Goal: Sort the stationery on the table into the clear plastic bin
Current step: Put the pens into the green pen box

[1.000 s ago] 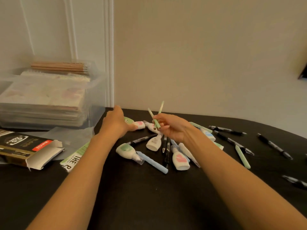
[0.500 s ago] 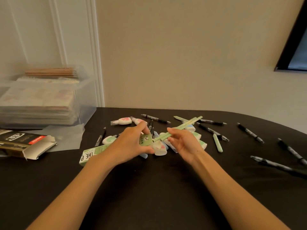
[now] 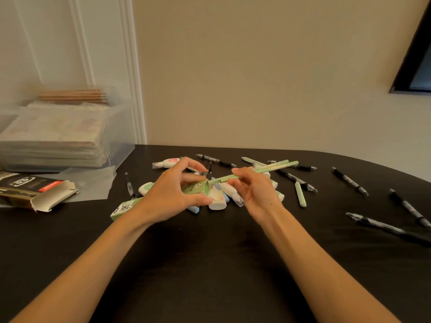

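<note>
the left hand [image 3: 172,192] grips a green box [image 3: 194,188], thumb and fingers curled round its open end; the box's other end runs down past the wrist to the table [image 3: 210,264]. the right hand [image 3: 255,190] pinches green pens [image 3: 268,167], two as far as i can tell, between thumb and fingertips, their near tips at the box's mouth and their far ends slanting up to the right. correction tapes [image 3: 218,201] lie in a heap just under both hands. black pens [image 3: 349,181] are scattered to the right, one loose pen [image 3: 300,194] among them. the bin [image 3: 121,136] stands far left, well apart, holding stacked paper and pencils [image 3: 72,97]
</note>
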The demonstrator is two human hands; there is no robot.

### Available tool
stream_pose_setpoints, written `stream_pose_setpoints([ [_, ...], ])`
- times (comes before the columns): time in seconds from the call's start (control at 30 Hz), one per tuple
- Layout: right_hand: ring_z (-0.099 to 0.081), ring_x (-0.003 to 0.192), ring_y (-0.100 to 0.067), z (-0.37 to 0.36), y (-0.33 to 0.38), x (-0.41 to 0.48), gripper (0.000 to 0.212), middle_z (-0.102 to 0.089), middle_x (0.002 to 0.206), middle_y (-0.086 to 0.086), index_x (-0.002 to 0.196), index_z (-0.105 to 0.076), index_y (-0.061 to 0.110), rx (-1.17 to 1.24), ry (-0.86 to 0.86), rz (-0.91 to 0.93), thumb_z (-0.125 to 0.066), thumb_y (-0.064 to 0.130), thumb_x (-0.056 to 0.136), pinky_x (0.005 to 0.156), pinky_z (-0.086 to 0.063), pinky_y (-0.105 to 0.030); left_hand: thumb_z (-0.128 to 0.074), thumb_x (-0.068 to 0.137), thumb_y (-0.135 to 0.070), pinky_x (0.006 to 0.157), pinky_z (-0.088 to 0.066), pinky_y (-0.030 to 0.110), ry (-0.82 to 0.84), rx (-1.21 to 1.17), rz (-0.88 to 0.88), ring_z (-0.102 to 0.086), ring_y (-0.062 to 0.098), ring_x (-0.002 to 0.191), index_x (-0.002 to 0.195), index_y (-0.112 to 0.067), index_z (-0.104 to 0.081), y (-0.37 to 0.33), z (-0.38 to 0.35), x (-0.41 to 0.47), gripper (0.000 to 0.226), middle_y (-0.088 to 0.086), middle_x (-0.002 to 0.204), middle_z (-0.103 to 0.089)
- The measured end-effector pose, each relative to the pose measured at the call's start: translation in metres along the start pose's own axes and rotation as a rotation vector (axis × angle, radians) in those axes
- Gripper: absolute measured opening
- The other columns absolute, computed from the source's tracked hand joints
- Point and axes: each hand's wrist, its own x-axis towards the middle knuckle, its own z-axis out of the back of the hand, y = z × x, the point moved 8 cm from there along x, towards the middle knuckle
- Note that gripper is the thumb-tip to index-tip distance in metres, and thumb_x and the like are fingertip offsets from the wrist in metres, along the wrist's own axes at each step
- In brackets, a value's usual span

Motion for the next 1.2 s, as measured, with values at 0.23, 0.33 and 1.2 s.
stream_pose_setpoints([
  [0.23, -0.062, 0.042, -0.010, -0.006, 0.002, -0.005, 0.022, -0.061, 0.049, -0.004, 0.068, -0.049, 0.006, 0.006, 0.075, 0.023, -0.054, -0.007, 0.086, 0.041, -0.048, -0.012, -0.081, 0.065, -0.008, 0.075, -0.046, 0.012, -0.027, -0.084, -0.017, -0.054, -0.010, 0.094, 0.097, -0.033, -0.049, -0.007, 0.002, 0.000, 0.052, -0.021, 0.102, -0.055],
  [0.33, -0.062, 0.044, -0.009, -0.010, 0.004, -0.005, 0.022, -0.061, 0.050, -0.002, 0.070, -0.050, 0.006, -0.001, 0.108, 0.058, -0.055, -0.006, 0.087, 0.043, -0.049, -0.013, -0.080, 0.065, -0.009, 0.078, -0.047, 0.015, -0.001, -0.092, -0.012, -0.055, -0.008, 0.095, 0.098, -0.033, -0.048, -0.007, 0.001, -0.001, 0.052, -0.021, 0.102, -0.057],
  [1.2, -0.061, 0.073, -0.012, 0.015, 0.033, -0.001, 0.025, -0.062, 0.086, -0.008, 0.115, -0.050, 0.009, -0.099, -0.181, 0.309, -0.041, 0.026, 0.098, 0.068, -0.052, -0.024, -0.082, 0.063, -0.029, 0.067, -0.039, 0.005, -0.182, 0.185, -0.022, -0.049, 0.003, 0.100, 0.106, -0.025, -0.033, -0.004, -0.003, 0.000, 0.065, -0.002, 0.115, -0.058],
])
